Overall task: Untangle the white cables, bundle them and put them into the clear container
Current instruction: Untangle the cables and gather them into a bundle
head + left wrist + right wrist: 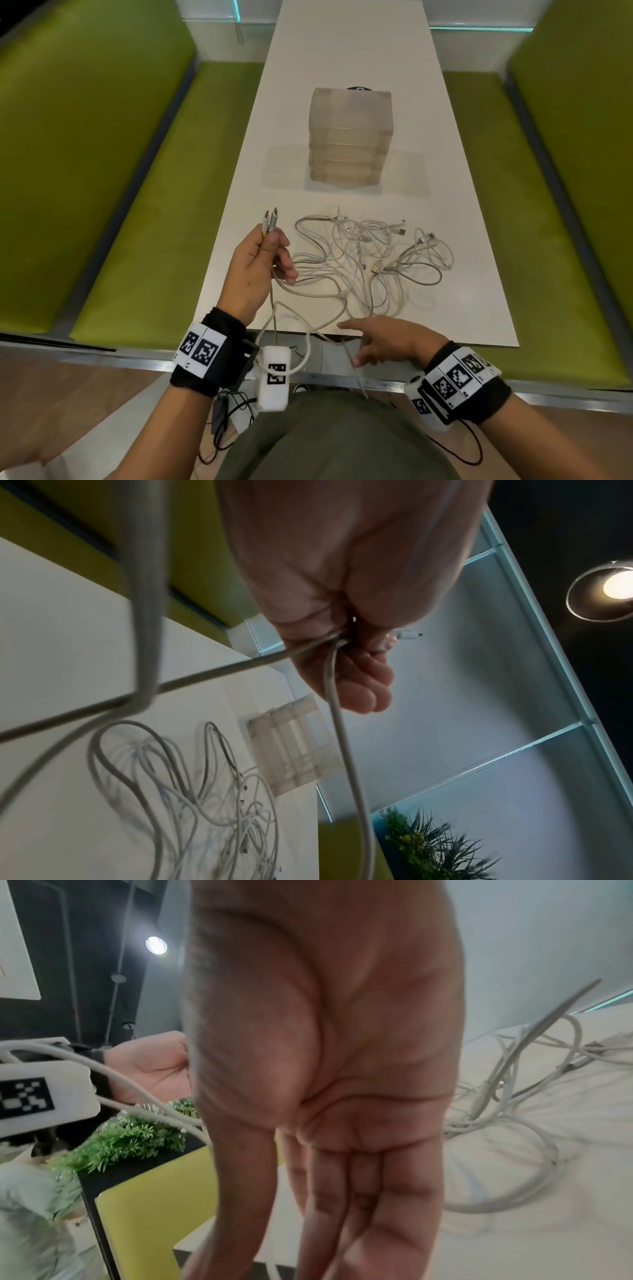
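The white cables (371, 260) lie in a loose, overlapping tangle on the near half of the desk (349, 48), thin pale grey-white cords with small plugs sticking out at the far and right sides of the heap. One cable is lifted out of it: the left hand (262, 263) holds it above the desk's near left edge, fingers curled round two strands with two plug ends (270, 219) standing up side by side above the fist. From the fist the strands drop and run off the near edge. The right hand (383, 337) hovers at the near edge, fingers straight and spread, with a strand passing under it; whether it touches that strand cannot be told.

The clear container (350, 135), a ribbed, cloudy box, stands beyond the tangle near the desk's middle, well apart from both hands. Bare desk surface lies on either side of it and behind it toward the far edge. Green benches (113, 212) flank the long edges.

A dark round object behind the container is mostly hidden. The wrist views are blurred, and the right palm fills most of its own.
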The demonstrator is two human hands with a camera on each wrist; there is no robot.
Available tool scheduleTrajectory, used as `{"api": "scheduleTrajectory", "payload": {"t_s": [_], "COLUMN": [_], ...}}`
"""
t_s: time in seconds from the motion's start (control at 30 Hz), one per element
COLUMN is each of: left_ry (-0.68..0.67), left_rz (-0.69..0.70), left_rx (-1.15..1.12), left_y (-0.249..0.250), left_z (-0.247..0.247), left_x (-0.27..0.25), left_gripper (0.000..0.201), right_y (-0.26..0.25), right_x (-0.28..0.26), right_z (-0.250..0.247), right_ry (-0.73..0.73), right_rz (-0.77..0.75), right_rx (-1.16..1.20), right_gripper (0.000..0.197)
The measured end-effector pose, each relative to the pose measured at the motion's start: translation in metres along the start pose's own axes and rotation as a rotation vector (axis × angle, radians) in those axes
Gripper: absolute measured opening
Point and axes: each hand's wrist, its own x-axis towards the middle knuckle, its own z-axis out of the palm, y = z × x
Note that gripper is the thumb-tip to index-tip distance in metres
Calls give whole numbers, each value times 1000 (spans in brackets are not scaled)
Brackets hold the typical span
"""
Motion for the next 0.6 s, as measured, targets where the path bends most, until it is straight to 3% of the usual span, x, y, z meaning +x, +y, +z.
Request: {"api": "scheduleTrajectory", "payload": {"t_s": [0.13, 0.23, 0.37, 0.47, 0.53, 0.6], "left_ry": [-1, 5, 18, 27, 24, 32], "left_rz": [-11, -9, -4, -4, -10, -13], "left_rx": [-20, -33, -45, -50, -48, -39], "left_y": [0, -1, 0, -1, -1, -1], "left_z": [7, 8, 8, 8, 7, 5], "left_x": [-1, 0, 2, 3, 3, 2], "left_gripper": [26, 26, 26, 26, 26, 26], "right_y": [-19, -38, -49, -49, -48, -45], "right_x": [-12, -27, -32, -23, -21, -21], "right_z": [-8, -8, -6, -1, 3, 2], "right_ry": [310, 409, 290, 125, 111, 118], "right_rz": [-154, -324, -450, -525, -542, -541], "right_rx": [89, 194, 277, 271, 275, 361], "right_gripper": [31, 33, 62, 34, 14, 8]}}
